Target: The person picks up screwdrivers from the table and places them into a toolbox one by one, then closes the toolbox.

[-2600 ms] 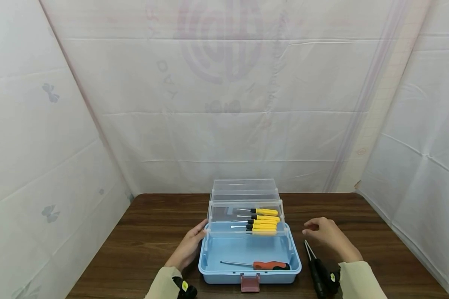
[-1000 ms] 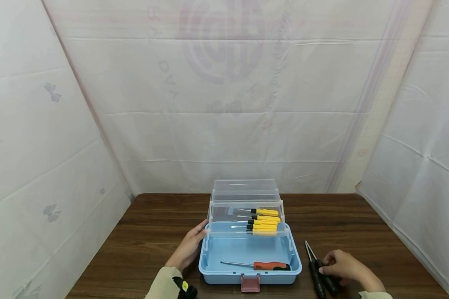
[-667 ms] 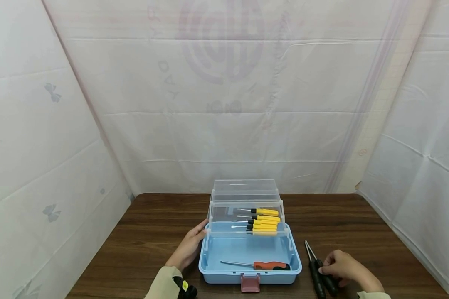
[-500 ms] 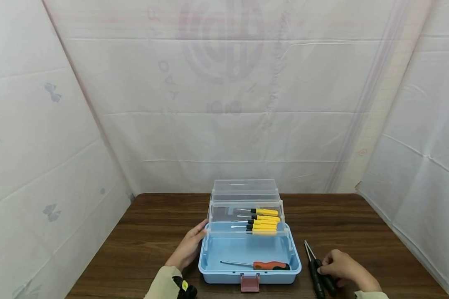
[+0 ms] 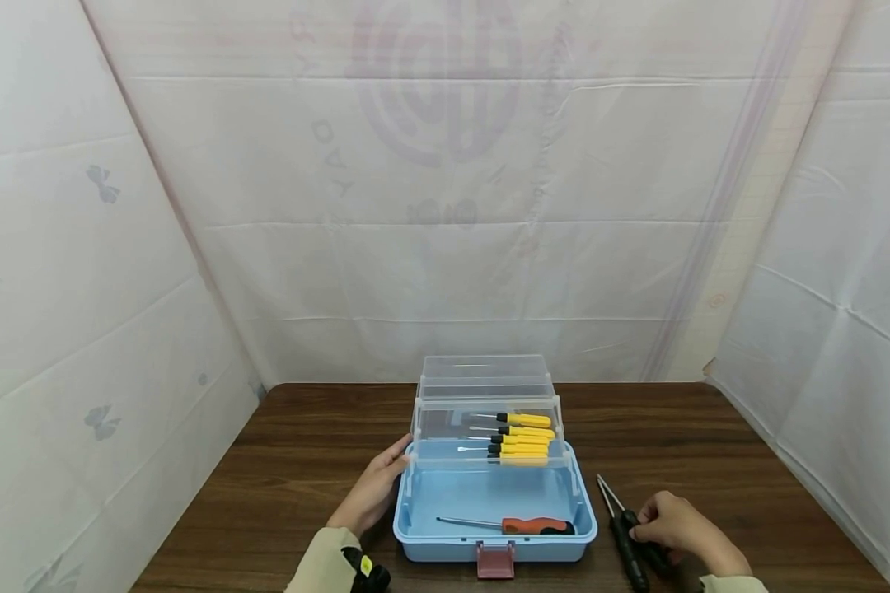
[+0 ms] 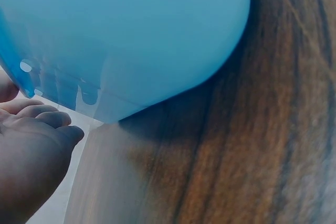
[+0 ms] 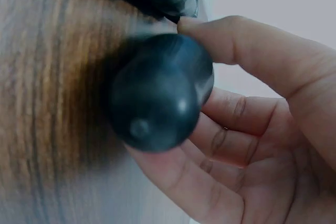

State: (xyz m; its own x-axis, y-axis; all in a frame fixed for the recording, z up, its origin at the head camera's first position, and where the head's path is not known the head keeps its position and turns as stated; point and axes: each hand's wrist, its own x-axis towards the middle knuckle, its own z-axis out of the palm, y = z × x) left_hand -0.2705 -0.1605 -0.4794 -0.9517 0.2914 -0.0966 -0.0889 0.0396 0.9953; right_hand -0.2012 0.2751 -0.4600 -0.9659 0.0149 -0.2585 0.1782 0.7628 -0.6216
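Observation:
A light-blue toolbox (image 5: pixel 493 553) stands with its clear lid raised. At its left rear corner my left hand (image 5: pixel 374 492) holds the rim; in the left wrist view the lower fingers (image 6: pixel 52 116) curl loosely below the rim. Two black-handled screwdrivers lie on the table to the box's right, tips pointing away from me. My right hand (image 5: pixel 675 527) pinches the handle of the right-hand screwdriver (image 5: pixel 656 560) between thumb and fingers, as the right wrist view shows from the handle's end (image 7: pixel 155 103). The left-hand screwdriver (image 5: pixel 626 553) lies right beside it.
An orange-and-black screwdriver (image 5: pixel 537 525) lies along the front inside the box. Several yellow-handled screwdrivers (image 5: pixel 525 440) sit in the clear tray (image 5: pixel 445 420) behind it. A pink latch (image 5: pixel 495 562) hangs at the front. White sheeting (image 5: pixel 445 272) encloses the wooden table (image 5: pixel 304 486).
My right hand has drawn back toward me from beyond the screwdriver tips to a black handle. Lately both black screwdrivers have shifted slightly left. The left hand and box have stayed put.

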